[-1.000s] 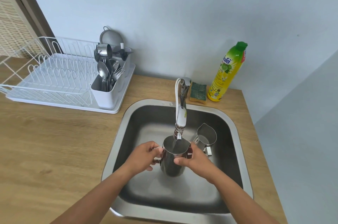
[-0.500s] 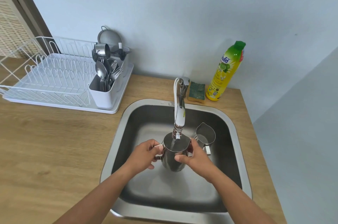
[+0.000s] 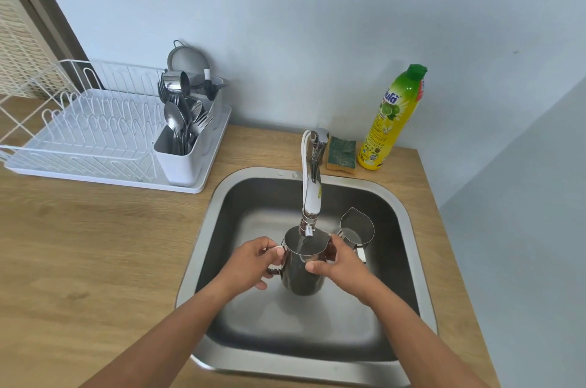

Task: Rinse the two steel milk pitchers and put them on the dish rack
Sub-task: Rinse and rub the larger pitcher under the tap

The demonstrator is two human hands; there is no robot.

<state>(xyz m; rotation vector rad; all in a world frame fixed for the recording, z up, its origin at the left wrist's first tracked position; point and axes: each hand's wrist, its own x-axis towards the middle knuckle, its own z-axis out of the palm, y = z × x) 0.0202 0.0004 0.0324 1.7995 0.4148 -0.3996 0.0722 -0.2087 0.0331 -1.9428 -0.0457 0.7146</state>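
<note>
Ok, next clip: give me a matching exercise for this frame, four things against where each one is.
Things:
1. held pitcher
2. second pitcher
3. sponge
4. dish rack

Places:
A. on the counter, left of the sink
B. under the tap spout, gripped by the left hand and right hand
C. standing in the sink, right of the tap
D. between the tap base and the yellow bottle

Pairs: 1-B, 2-C, 3-D, 4-A.
</note>
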